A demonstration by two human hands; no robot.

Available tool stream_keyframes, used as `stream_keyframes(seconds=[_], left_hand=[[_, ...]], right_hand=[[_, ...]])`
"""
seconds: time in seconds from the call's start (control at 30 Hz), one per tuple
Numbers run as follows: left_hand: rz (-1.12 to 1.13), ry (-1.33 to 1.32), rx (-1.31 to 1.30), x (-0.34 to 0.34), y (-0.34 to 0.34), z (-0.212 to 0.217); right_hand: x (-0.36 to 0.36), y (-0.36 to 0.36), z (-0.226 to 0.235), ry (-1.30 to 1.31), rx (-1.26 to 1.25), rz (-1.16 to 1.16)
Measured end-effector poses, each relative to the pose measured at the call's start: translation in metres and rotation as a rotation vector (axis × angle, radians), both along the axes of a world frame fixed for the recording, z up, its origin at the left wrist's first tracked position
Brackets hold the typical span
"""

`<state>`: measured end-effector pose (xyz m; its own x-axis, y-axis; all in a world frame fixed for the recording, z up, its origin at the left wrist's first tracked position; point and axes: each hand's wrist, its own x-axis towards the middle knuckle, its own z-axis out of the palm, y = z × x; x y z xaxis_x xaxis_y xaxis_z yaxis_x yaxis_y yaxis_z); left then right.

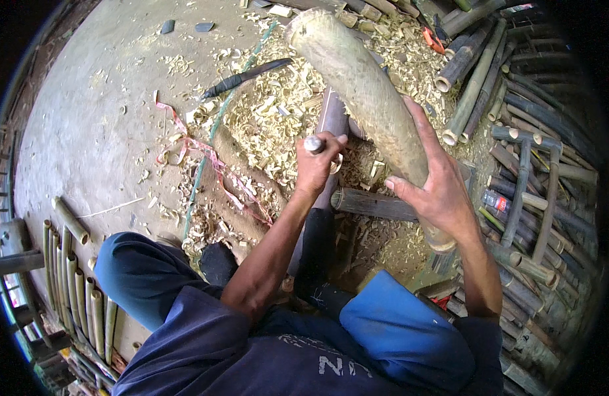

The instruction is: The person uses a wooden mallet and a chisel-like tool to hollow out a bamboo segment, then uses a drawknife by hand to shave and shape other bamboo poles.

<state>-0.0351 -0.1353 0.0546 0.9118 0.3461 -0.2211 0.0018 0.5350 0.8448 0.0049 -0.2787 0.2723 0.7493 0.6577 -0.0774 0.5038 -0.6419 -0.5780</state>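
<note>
My left hand (316, 169) is closed round an upright tool whose round metal end (314, 144) pokes out above the fist. Its lower part is hidden, so I cannot tell the kind. The fist is over a length of bamboo (333, 115) lying away from me between my legs. My right hand (440, 188) clasps a thick, pale wooden club (367, 82), thumb on its near side and fingers along its right. The club slants from the far middle down past my right wrist. Beneath the hands, another dark bamboo piece (374, 204) lies crosswise.
Pale shavings (271, 125) cover the ground ahead. A dark-handled knife (245, 77) lies among them, with a tangled pink ribbon (215, 165) nearer me. Bamboo poles (476, 82) crowd the right beside a bamboo frame (549, 198) and a red-labelled bottle (495, 200). Cut bamboo tubes (80, 284) line the left.
</note>
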Motion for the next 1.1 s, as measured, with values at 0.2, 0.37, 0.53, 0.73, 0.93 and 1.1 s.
stream_keyframes(seconds=[0.2,0.37,0.53,0.73,0.93,1.1], left_hand=[[-0.162,-0.024,0.215,0.009,-0.031,0.02],[-0.276,-0.305,0.381,0.02,-0.043,-0.009],[-0.194,0.089,0.175,0.031,-0.009,0.016],[0.031,0.023,-0.014,-0.006,-0.002,-0.008],[-0.154,-0.043,0.33,0.002,-0.007,0.009],[-0.121,-0.284,0.344,0.01,-0.035,0.019]], right_hand=[[-0.022,-0.005,-0.009,-0.087,-0.161,-0.011],[-0.014,-0.014,-0.011,0.089,-0.147,-0.069],[-0.015,-0.027,-0.017,0.037,-0.119,-0.128],[-0.015,-0.015,-0.009,0.021,-0.074,-0.076],[-0.023,-0.018,0.002,0.034,0.031,-0.071],[-0.036,-0.021,-0.014,0.001,-0.224,-0.129]])
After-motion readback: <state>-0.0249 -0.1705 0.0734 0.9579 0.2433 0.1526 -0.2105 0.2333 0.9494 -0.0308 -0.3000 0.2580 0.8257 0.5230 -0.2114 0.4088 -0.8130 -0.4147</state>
